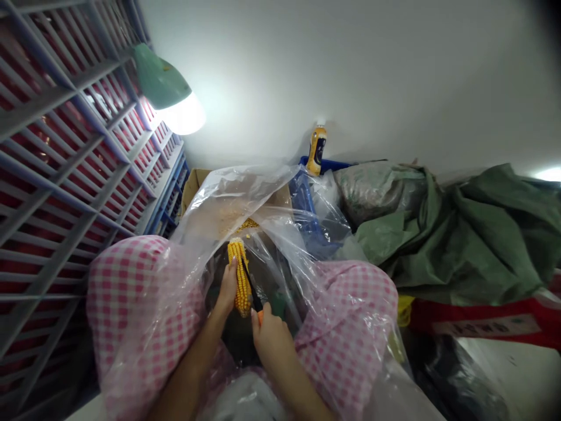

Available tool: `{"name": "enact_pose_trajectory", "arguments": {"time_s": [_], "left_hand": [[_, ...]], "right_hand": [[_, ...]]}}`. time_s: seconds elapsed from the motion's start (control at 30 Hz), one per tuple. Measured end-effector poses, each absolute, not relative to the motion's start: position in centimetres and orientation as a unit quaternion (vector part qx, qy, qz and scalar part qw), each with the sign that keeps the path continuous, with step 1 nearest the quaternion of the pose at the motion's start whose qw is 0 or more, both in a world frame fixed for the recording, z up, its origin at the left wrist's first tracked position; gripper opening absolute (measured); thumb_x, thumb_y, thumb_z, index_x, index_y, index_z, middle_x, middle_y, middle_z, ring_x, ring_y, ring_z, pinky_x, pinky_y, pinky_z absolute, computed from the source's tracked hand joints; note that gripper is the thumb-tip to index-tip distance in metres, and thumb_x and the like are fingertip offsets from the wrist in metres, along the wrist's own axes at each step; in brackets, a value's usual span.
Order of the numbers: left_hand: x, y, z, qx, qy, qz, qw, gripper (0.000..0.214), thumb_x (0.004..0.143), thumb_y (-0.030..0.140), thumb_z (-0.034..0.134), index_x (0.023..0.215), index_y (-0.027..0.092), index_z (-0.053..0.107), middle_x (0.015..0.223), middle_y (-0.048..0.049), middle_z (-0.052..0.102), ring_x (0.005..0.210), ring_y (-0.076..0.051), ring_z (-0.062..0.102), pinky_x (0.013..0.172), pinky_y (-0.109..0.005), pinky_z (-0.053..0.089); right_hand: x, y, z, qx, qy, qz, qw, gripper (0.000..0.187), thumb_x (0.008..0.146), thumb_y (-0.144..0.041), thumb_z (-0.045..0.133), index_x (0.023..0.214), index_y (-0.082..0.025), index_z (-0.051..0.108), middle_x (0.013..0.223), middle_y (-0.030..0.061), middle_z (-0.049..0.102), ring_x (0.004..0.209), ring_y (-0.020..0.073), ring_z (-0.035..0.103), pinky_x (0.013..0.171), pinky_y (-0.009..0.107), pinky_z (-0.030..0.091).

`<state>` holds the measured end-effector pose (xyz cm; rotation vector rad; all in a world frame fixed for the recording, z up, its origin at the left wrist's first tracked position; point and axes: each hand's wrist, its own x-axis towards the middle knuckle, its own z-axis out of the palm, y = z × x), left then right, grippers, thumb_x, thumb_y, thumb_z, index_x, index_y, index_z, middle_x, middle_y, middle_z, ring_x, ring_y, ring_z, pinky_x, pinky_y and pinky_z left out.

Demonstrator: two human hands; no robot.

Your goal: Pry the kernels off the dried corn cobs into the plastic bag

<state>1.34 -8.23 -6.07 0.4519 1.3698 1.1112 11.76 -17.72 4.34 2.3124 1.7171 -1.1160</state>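
Left hand point(228, 287) gripping a corn cob point(240, 276), right hand point(270, 333) closed around a dark-bladed tool point(253, 295) against its kernels, clear plastic sheet point(245, 199) spread ahead

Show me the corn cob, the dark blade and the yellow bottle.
corn cob point(239, 272), head view, middle rows of kernels.
dark blade point(255, 298), head view, mid-blade beside the cob.
yellow bottle point(316, 152), head view, middle of its body.

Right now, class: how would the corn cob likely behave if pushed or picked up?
The corn cob looks stiff: it stands upright in the left hand without bending. Its long, rounded shape suggests it would roll if laid down. Loose kernels beyond it hint that its own may shed when rubbed.
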Motion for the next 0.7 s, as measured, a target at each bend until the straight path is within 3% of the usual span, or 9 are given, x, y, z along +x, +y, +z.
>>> {"name": "enact_pose_trajectory", "arguments": {"time_s": [0.1,0.17,0.27,0.37,0.43,0.5,0.57,0.63,0.7], "left_hand": [[1.4,-8.3,-5.9,0.197,0.601,0.461,0.622,0.067,0.061,0.073,0.06,0.093,0.013,0.061,0.067,-0.0019,0.063,0.061,-0.019,0.06,0.057,-0.03,0.045],[1.4,-8.1,-6.0,0.195,0.606,0.458,0.621,0.064,0.063,0.071,0.06,0.092,0.014,0.06,0.065,-0.0013,0.061,0.06,-0.019,0.06,0.055,-0.03,0.044],[1.3,-7.9,-6.3,0.196,0.606,0.46,0.619,0.058,0.067,0.067,0.06,0.091,0.015,0.06,0.065,-0.0014,0.061,0.061,-0.019,0.06,0.056,-0.03,0.045],[1.2,-7.9,-6.2,0.195,0.602,0.47,0.615,0.053,0.07,0.065,0.06,0.089,0.015,0.06,0.066,-0.0016,0.061,0.062,-0.019,0.061,0.056,-0.03,0.046],[1.2,-8.0,-6.0,0.199,0.607,0.478,0.602,0.051,0.07,0.064,0.061,0.086,0.016,0.06,0.065,-0.0009,0.06,0.061,-0.018,0.06,0.057,-0.029,0.046],[1.3,-8.2,-5.7,0.208,0.624,0.473,0.587,0.05,0.069,0.064,0.061,0.082,0.017,0.058,0.062,0.0003,0.058,0.059,-0.018,0.058,0.056,-0.029,0.045],[1.4,-8.2,-5.6,0.209,0.633,0.462,0.584,0.049,0.069,0.065,0.06,0.08,0.017,0.057,0.061,0.0008,0.056,0.058,-0.018,0.056,0.055,-0.029,0.044],[1.4,-8.2,-5.6,0.2,0.633,0.459,0.59,0.049,0.071,0.064,0.058,0.084,0.017,0.058,0.064,-0.0002,0.058,0.058,-0.018,0.057,0.056,-0.03,0.044],[1.4,-8.1,-5.7,0.193,0.634,0.458,0.593,0.05,0.072,0.064,0.057,0.088,0.016,0.059,0.068,-0.0016,0.06,0.061,-0.018,0.058,0.058,-0.03,0.044]], "right_hand": [[12.6,-16.9,4.8,0.731,0.514,-0.448,-0.005,0.025,0.096,-0.035,0.035,0.094,-0.017,0.052,0.08,0.0107,0.066,0.062,0.0216,0.065,0.057,0.03,0.048],[12.9,-16.4,4.7,0.707,0.429,-0.56,-0.046,0.026,0.097,-0.039,0.031,0.088,-0.02,0.047,0.063,0.0004,0.058,0.039,0.0129,0.052,0.041,0.023,0.04],[12.6,-16.1,4.7,0.667,0.294,-0.678,-0.092,0.028,0.099,-0.039,0.022,0.086,-0.022,0.04,0.047,-0.0086,0.042,0.028,0.0079,0.036,0.032,0.016,0.027],[12.0,-16.2,5.0,0.661,0.266,-0.695,-0.095,0.033,0.099,-0.041,0.016,0.088,-0.022,0.041,0.048,-0.0085,0.042,0.029,0.008,0.036,0.033,0.016,0.026],[12.1,-16.3,5.2,0.695,0.365,-0.617,-0.061,0.03,0.098,-0.039,0.024,0.09,-0.02,0.045,0.056,-0.0034,0.051,0.037,0.0111,0.048,0.039,0.02,0.036],[12.5,-16.1,5.3,0.727,0.491,-0.479,-0.016,0.024,0.096,-0.034,0.033,0.093,-0.017,0.051,0.073,0.0069,0.062,0.06,0.0189,0.064,0.055,0.028,0.047],[12.9,-15.8,5.1,0.73,0.562,-0.39,0.003,0.024,0.094,-0.033,0.038,0.095,-0.015,0.053,0.087,0.0145,0.066,0.08,0.025,0.067,0.068,0.033,0.049],[13.0,-15.3,4.7,0.717,0.547,-0.432,-0.006,0.027,0.095,-0.036,0.036,0.092,-0.016,0.053,0.08,0.0112,0.065,0.07,0.0221,0.066,0.062,0.03,0.049],[12.9,-14.9,4.3,0.695,0.461,-0.549,-0.042,0.028,0.096,-0.04,0.031,0.089,-0.018,0.048,0.062,0.0008,0.057,0.044,0.0137,0.056,0.044,0.023,0.043]]}}
